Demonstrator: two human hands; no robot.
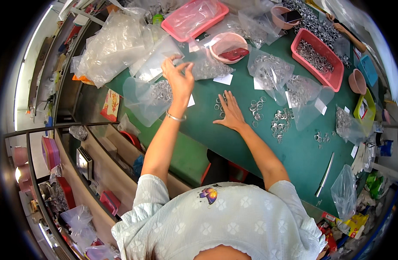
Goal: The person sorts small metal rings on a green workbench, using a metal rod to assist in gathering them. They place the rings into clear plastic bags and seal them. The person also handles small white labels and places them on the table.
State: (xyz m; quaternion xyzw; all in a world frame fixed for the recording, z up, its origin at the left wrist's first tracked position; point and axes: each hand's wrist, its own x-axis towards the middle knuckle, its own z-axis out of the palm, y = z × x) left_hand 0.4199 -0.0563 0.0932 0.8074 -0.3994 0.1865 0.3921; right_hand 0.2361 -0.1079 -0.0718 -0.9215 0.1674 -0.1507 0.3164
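Observation:
My left hand [178, 82] is raised over the left side of the green table [207, 134], its bent fingers apart and nothing visible in them. Just beneath it lies a clear plastic bag [142, 102] with silver metal rings inside. My right hand [232, 112] rests on the tabletop with fingers spread, beside and partly over a small group of rings [219, 105]. To its right are more loose groups of rings [281, 123], the smallest cluster [322, 138] lying farthest right. Several ring-filled bags [270, 73] with white paper slips [223, 79] stretch across the far side.
A pink basin [318, 60] of rings stands at the far right near a large ring heap [324, 30]. A pink tray [194, 19] and a round bowl [228, 47] sit at the back. A knife-like metal tool [324, 174] lies near right. Another person's hand [339, 28] shows far right.

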